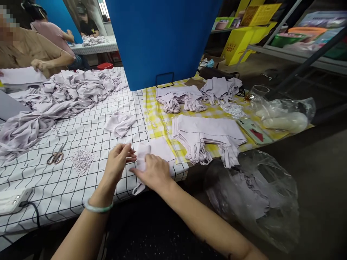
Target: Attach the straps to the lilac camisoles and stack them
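Observation:
My left hand (118, 162) is just left of a pale lilac cloth bag (142, 153), its fingers loosely stretched toward the folded edge with a gap between thumb and fingers. On that bag rests my right hand (155, 171), gripping it against the table with bent fingers, thumb reaching left. A strap loop (138, 189) of the bag hangs at the table's front edge. To the right lies a neat stack of similar bags (214, 128), straps toward me. A crumpled piece of the same cloth (120, 124) sits beyond my left hand.
Scissors (55, 157) and a heap of tiny scraps (82, 161) lie left, near a power strip (15, 200). A large cloth pile (78, 86) is farther back, beside a co-worker (35, 47). A blue board (165, 43) stands ahead. Right are a phone (255, 130) and plastic bag (257, 195).

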Demonstrator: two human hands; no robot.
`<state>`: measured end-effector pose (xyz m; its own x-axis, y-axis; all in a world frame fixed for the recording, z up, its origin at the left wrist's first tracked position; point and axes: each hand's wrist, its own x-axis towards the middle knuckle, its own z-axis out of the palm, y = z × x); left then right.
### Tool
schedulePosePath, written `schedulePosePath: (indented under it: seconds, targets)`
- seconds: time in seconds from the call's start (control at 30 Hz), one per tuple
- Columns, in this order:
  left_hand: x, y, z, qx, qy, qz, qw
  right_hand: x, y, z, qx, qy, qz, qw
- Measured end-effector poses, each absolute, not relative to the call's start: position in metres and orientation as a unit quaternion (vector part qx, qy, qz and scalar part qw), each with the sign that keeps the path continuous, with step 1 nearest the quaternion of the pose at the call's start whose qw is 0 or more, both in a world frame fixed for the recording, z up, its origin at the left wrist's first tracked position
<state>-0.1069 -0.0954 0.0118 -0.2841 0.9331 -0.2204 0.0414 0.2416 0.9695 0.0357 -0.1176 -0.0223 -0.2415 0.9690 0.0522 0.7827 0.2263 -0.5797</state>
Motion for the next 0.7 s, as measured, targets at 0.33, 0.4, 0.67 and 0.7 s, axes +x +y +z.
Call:
schedulePosePath:
  seconds: [0.33,0.4,0.67,0.7]
  targets:
    - [-0.12,-0.112,-0.014,0.361,0.6,0.536,0.472,0.03,-0.087,-0.017,-0.594,-0.754,0.237,0.15]
    - [-0.111,-0.112,-0.019,0.364,0.592,0.527,0.489,0.062,-0.08,-0.019,-0.636,-0.721,0.213,0.173]
    - [-0.064,-0.072,-0.029,0.305,0.553,0.464,0.621,0.103,-0.075,-0.035,-0.671,-0.715,0.106,0.165]
    - [-0.06,-0.064,-0.03,0.318,0.551,0.454,0.624,0.1,-0.076,-0.036,-0.673,-0.714,0.101,0.161]
